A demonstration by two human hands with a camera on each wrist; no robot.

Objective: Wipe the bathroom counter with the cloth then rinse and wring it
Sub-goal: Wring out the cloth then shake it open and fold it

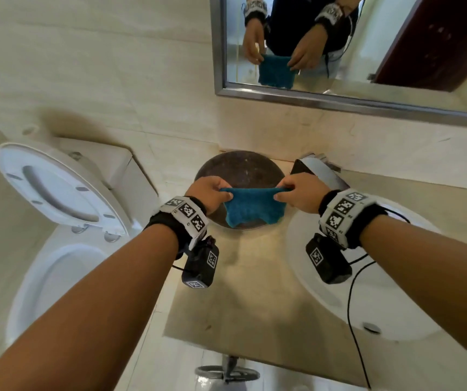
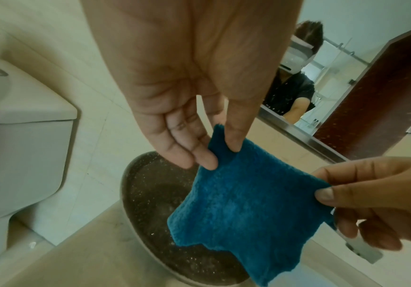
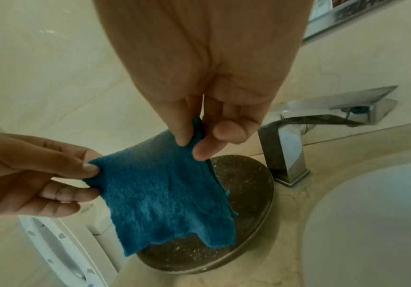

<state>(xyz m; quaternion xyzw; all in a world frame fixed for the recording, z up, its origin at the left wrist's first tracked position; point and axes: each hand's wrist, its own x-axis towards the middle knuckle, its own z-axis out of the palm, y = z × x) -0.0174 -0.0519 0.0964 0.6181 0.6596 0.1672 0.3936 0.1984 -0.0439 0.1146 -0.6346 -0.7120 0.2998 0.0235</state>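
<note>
A small blue cloth (image 1: pixel 252 206) hangs spread in the air above a dark round speckled dish (image 1: pixel 243 167) on the beige counter (image 1: pixel 226 292). My left hand (image 1: pixel 212 194) pinches its upper left corner between thumb and fingers. My right hand (image 1: pixel 297 196) pinches the upper right corner. In the left wrist view the cloth (image 2: pixel 243 203) stretches from my left hand (image 2: pixel 214 153) to my right hand (image 2: pixel 347 196). The right wrist view shows the cloth (image 3: pixel 165 194) held by my right hand (image 3: pixel 189 143) and my left hand (image 3: pixel 76 174).
A white sink basin (image 1: pixel 367 294) lies at the right, with a chrome tap (image 3: pixel 288 147) behind it. A toilet (image 1: pixel 57 249) with its lid up stands left of the counter. A mirror (image 1: pixel 339 46) hangs on the wall above.
</note>
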